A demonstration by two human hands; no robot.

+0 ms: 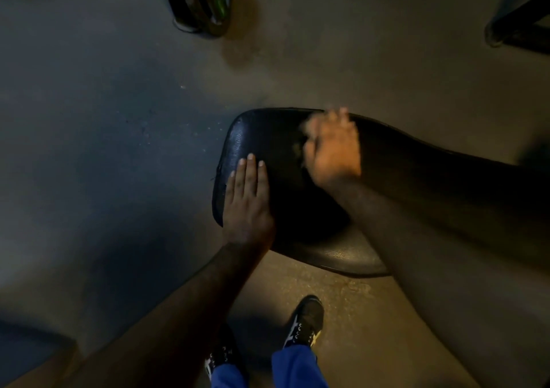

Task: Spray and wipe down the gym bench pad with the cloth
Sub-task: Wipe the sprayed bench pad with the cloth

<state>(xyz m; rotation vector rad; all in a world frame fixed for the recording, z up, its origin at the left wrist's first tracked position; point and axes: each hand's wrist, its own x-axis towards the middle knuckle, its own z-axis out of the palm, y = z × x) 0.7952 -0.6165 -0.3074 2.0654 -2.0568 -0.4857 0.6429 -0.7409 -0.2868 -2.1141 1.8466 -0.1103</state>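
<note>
At the middle of the view, the black bench pad (268, 137) stretches from centre toward three o'clock over a grey floor (104, 119). Left hand (247, 200) lies flat on the pad's nine o'clock edge, fingers (251, 173) straight and together, pointing to twelve o'clock. Right hand (333, 146) is on the pad toward one o'clock of the left, motion-blurred; whether its fingers grip a cloth cannot be told, and no cloth is clearly visible. No writing can be read. Dark shoes (306, 319) and blue trouser legs (294, 367) sit at six o'clock, cut off. A weight plate (208, 0) stands at twelve o'clock, partly cropped.
</note>
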